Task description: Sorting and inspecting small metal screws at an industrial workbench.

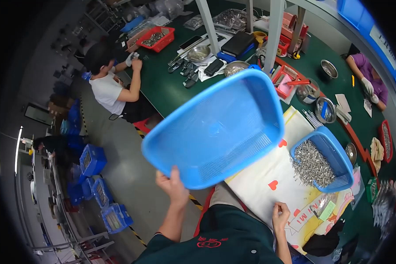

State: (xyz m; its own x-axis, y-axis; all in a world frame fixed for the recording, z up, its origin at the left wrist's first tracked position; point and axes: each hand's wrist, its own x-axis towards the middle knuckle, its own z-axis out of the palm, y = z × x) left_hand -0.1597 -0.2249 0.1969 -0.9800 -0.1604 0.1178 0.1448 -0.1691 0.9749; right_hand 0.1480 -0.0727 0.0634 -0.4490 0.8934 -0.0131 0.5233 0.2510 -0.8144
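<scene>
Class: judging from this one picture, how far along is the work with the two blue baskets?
Done: the large blue basket looks empty. In hand: the left hand holds it up by its rim, tilted; the right hand rests on the white sack. Left: the small blue basket still holds a heap of small metal parts.

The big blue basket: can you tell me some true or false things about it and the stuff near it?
1. The left hand holds up the big blue basket. True.
2. The big blue basket is full of metal pieces. False: it looks empty.
3. The smaller blue basket holds small silvery metal pieces. True.
4. The right hand grips the smaller blue basket. False: it rests on the white bag beside it.
</scene>
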